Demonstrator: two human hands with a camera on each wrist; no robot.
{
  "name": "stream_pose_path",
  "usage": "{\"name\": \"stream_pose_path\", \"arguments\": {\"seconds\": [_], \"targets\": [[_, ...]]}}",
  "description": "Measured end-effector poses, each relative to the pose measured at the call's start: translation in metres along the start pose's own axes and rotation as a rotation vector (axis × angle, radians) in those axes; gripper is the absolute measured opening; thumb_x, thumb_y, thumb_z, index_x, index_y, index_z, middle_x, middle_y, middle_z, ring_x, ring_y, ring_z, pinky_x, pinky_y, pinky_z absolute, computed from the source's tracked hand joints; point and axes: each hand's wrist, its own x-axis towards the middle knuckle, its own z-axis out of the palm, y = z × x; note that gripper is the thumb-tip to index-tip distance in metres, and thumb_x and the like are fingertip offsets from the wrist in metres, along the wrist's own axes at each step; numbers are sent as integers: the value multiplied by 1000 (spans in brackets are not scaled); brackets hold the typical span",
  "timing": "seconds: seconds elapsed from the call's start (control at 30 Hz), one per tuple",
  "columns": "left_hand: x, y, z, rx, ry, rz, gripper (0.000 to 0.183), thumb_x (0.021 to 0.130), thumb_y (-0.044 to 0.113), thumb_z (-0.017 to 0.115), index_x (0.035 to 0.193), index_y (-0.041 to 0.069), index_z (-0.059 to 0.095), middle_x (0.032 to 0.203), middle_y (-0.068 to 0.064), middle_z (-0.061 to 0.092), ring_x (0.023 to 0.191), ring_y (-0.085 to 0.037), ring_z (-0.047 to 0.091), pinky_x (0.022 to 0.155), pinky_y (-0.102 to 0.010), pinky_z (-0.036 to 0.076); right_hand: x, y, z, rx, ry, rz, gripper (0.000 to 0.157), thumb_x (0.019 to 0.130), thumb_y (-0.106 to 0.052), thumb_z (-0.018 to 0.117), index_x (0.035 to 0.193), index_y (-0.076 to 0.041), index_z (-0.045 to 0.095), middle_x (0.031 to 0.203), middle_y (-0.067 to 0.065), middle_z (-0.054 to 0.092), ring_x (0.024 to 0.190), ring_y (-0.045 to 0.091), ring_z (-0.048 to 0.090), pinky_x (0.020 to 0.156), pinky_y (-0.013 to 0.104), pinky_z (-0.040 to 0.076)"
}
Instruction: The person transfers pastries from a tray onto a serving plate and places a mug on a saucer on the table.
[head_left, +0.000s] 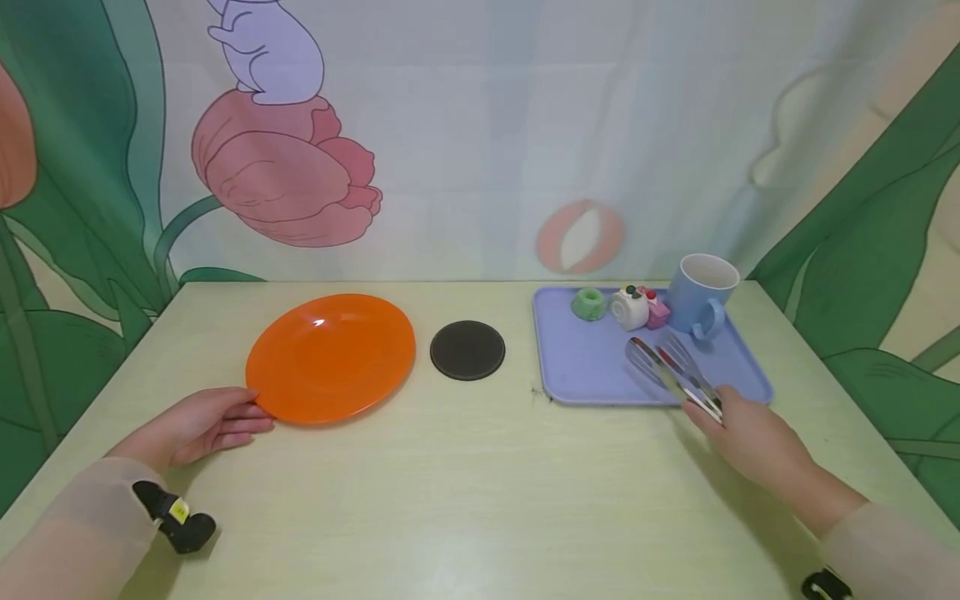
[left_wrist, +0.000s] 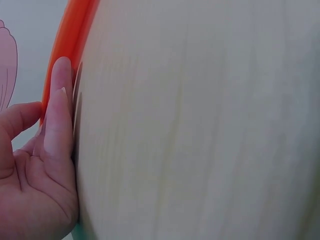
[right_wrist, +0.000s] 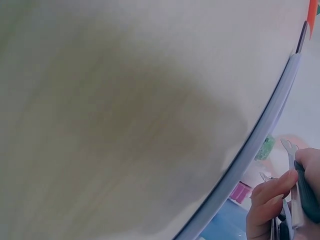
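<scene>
At the left of the table, an orange plate [head_left: 330,358] has its near-left rim pinched by my left hand [head_left: 213,425]. The thumb lies at the rim and the other fingers extend beneath it; the left wrist view shows this hand [left_wrist: 42,170] against the plate's edge [left_wrist: 65,40]. My right hand [head_left: 761,437] grips several pieces of metal cutlery [head_left: 671,375], a fork among them. Their ends point away over the blue-purple tray [head_left: 585,367]. In the right wrist view the fingers [right_wrist: 270,200] wrap the handles, one of them dark green [right_wrist: 307,195].
On the tray's far side stand a green ring-shaped piece [head_left: 588,304], a white toy cake roll [head_left: 628,308], a pink toy cake [head_left: 657,310] and a blue mug [head_left: 699,292]. A black round coaster [head_left: 467,350] lies between plate and tray. A printed curtain [head_left: 450,167] hangs behind.
</scene>
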Motion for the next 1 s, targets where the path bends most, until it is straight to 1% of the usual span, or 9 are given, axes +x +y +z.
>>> {"name": "stream_pose_path", "arguments": {"seconds": [0.17,0.47,0.6,0.77,0.87,0.93,1.0], "targets": [[1,0,0,9,6,3,55,101,29,38,141,-5,22,100,-5,69,94,-19,66,83,-31,51,2,-4,-2,-9,-4,-7,67,96,-54,33,105,12,41,68,10,49,59,24,49,45,34,36],[3,1,0,7,16,1,54,101,29,40,140,-5,23,99,-5,68,94,-19,66,83,-31,51,4,-12,-5,0,-17,3,71,94,-58,32,108,11,40,66,8,48,58,22,49,45,32,36],[2,0,0,2,19,0,54,101,29,40,140,-5,24,99,-5,68,94,-19,66,83,-31,51,6,-14,-5,-1,-24,4,74,94,-59,32,112,12,39,68,9,50,60,23,50,47,33,38],[1,0,0,9,27,0,54,100,28,41,139,-5,24,98,-5,68,94,-20,67,82,-31,51,10,-17,-5,-11,-14,-11,80,94,-59,33,120,17,36,78,18,58,66,27,55,51,38,43],[0,0,0,9,31,2,54,101,28,40,139,-6,24,98,-5,68,93,-19,67,82,-31,51,13,-18,-5,-24,-11,-20,82,94,-59,33,120,18,36,83,25,59,68,29,57,51,41,45],[-1,0,0,6,30,3,53,101,27,40,139,-6,24,98,-5,68,94,-19,66,83,-31,51,14,-19,-5,-32,-15,-20,85,94,-59,32,124,20,34,93,33,58,74,35,60,54,44,47],[-1,0,1,3,27,6,53,101,27,40,138,-6,24,98,-4,68,94,-19,66,83,-31,51,15,-20,-6,-42,-21,-15,87,93,-61,31,126,20,33,101,38,55,80,41,60,57,47,48]]}}
